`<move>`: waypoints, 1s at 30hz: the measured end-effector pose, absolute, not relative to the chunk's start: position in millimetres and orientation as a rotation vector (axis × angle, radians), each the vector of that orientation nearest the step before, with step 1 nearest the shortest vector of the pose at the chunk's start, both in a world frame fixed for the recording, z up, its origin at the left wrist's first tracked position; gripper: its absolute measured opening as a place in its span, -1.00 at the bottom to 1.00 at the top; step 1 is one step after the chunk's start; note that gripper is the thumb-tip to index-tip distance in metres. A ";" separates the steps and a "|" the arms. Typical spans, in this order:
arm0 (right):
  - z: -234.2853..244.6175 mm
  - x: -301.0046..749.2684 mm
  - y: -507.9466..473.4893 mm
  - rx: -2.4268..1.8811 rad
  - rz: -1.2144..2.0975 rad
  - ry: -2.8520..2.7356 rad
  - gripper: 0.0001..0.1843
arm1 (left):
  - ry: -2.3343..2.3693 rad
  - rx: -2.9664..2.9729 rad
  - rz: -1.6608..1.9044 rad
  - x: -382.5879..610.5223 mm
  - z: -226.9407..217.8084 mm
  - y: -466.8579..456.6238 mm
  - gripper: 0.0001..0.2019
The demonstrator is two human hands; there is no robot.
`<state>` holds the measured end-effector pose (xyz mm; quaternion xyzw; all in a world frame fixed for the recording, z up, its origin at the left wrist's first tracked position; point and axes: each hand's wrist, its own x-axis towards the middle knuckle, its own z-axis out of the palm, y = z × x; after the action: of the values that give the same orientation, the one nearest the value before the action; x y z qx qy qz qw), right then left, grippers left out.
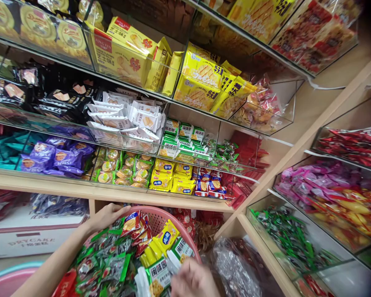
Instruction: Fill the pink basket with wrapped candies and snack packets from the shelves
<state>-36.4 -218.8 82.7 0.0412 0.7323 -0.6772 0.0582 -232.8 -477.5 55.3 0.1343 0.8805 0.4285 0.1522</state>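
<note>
My left hand [106, 215] grips the far rim of a pink basket [160, 216], fingers curled over its edge. The basket is heaped with small snack packets: green ones [111, 264], red ones [139, 231], yellow ones [163, 241] and green-and-white ones [157, 276]. My right hand [191, 280] is low at the frame's bottom edge, blurred, over the green-and-white packets at the basket's near side. Its fingers are smeared and I cannot see whether they hold a packet.
Clear plastic shelf bins [173, 165] hold packets ahead: purple, yellow, green-and-white, white, black, large yellow bags higher up. On the right more bins hold green candies [287, 235], pink and red sweets. A white box [27, 235] sits lower left; a clear bag [235, 264] beside the basket.
</note>
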 end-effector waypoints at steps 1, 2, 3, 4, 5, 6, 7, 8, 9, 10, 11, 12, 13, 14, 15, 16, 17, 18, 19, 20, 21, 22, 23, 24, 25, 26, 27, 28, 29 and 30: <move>96.1 -48.2 -216.6 0.049 -1.965 2.351 -0.67 | 2.522 0.383 1.238 -233.0 54.8 -477.5 -0.42; 109.8 -63.5 -214.4 -0.045 -1.862 2.551 -0.72 | 2.507 0.372 1.249 -233.1 54.4 -477.7 -0.41; 123.0 -81.5 -212.3 -0.196 -1.708 2.797 -0.77 | 2.484 0.352 1.257 -233.1 54.3 -477.8 -0.41; 134.7 -101.6 -210.5 -0.354 -1.558 2.996 -0.80 | 2.459 0.330 1.263 -233.0 54.4 -478.0 -0.40; 144.5 -122.7 -209.2 -0.501 -1.403 3.144 -0.83 | 2.440 0.317 1.270 -232.8 54.7 -478.2 -0.40; 152.1 -144.0 -208.6 -0.671 -1.212 3.260 -0.82 | 2.432 0.313 1.278 -232.5 55.1 -478.3 -0.39; 157.5 -164.5 -208.8 -0.784 -1.019 3.353 -0.77 | 2.432 0.315 1.282 -232.3 55.7 -478.5 -0.39; 161.1 -183.5 -209.7 -0.845 -0.831 3.439 -0.73 | 2.438 0.320 1.281 -232.1 56.2 -478.7 -0.39; 163.2 -200.7 -211.3 -0.883 -0.641 3.510 -0.69 | 2.447 0.326 1.273 -232.1 56.7 -478.9 -0.38; 164.4 -215.7 -213.6 -0.894 -0.463 3.566 -0.65 | 2.453 0.329 1.261 -232.2 57.1 -479.0 -0.38; 165.0 -228.6 -216.2 -0.888 -0.305 3.607 -0.62 | 2.459 0.329 1.248 -232.4 57.3 -479.2 -0.37; 165.2 -239.6 -219.2 -0.877 -0.172 3.633 -0.59 | 2.466 0.329 1.235 -232.8 57.4 -479.3 -0.37; 165.3 -249.0 -222.5 -0.862 -0.072 3.650 -0.57 | 2.472 0.330 1.228 -233.2 57.5 -479.3 -0.37; 165.2 -256.9 -225.9 -0.846 -0.002 3.661 -0.55 | 2.474 0.329 1.227 -233.7 57.4 -479.2 -0.37; 164.9 -263.8 -229.4 -0.825 0.041 3.669 -0.54 | 2.470 0.328 1.231 -234.2 57.3 -479.0 -0.38; 164.4 -269.7 -232.8 -0.797 0.063 3.673 -0.54 | 2.461 0.328 1.237 -234.6 57.3 -478.6 -0.38; 163.8 -274.7 -236.0 -0.755 0.072 3.675 -0.53 | 2.452 0.323 1.239 -235.0 57.3 -478.2 -0.38; 162.9 -278.8 -239.0 -0.702 0.075 3.673 -0.53 | 2.445 0.308 1.239 -235.2 57.5 -477.7 -0.38; 162.0 -282.1 -241.4 -0.649 0.077 3.668 -0.53 | 2.441 0.295 1.241 -235.3 57.8 -477.2 -0.39; 161.1 -284.4 -243.4 -0.608 0.083 3.664 -0.53 | 2.441 0.283 1.241 -235.4 58.2 -476.8 -0.39; 160.4 -285.8 -244.7 -0.584 0.094 3.666 -0.53 | 2.442 0.274 1.242 -235.3 58.7 -476.5 -0.39; 159.8 -286.4 -245.6 -0.576 0.109 3.673 -0.52 | 2.439 0.272 1.244 -235.0 59.2 -476.2 -0.39; 159.5 -286.2 -246.0 -0.576 0.128 3.684 -0.53 | 2.433 0.276 1.247 -234.7 59.7 -476.1 -0.39; 159.4 -285.4 -246.2 -0.577 0.147 3.696 -0.54 | 2.429 0.284 1.248 -234.4 60.1 -476.1 -0.39; 159.6 -284.4 -246.2 -0.571 0.168 3.708 -0.55 | 2.430 0.288 1.244 -234.0 60.5 -476.1 -0.39; 159.9 -283.2 -246.1 -0.561 0.188 3.717 -0.56 | 2.434 0.289 1.242 -233.6 60.9 -476.2 -0.40; 160.2 -282.1 -246.2 -0.545 0.206 3.723 -0.56 | 2.437 0.290 1.241 -233.2 61.2 -476.2 -0.40; 160.6 -281.2 -246.3 -0.530 0.223 3.729 -0.56 | 2.437 0.292 1.243 -232.9 61.5 -476.1 -0.41; 160.9 -280.4 -246.5 -0.515 0.236 3.733 -0.56 | 2.434 0.292 1.248 -232.6 61.7 -476.1 -0.41; 161.1 -279.8 -246.8 -0.499 0.246 3.735 -0.55 | 2.428 0.295 1.252 -232.3 61.9 -476.0 -0.41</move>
<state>-279.8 -246.8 161.1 -0.1255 0.9397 0.0620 -0.3119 -232.3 -476.0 61.9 0.1052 0.8666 0.4469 0.1955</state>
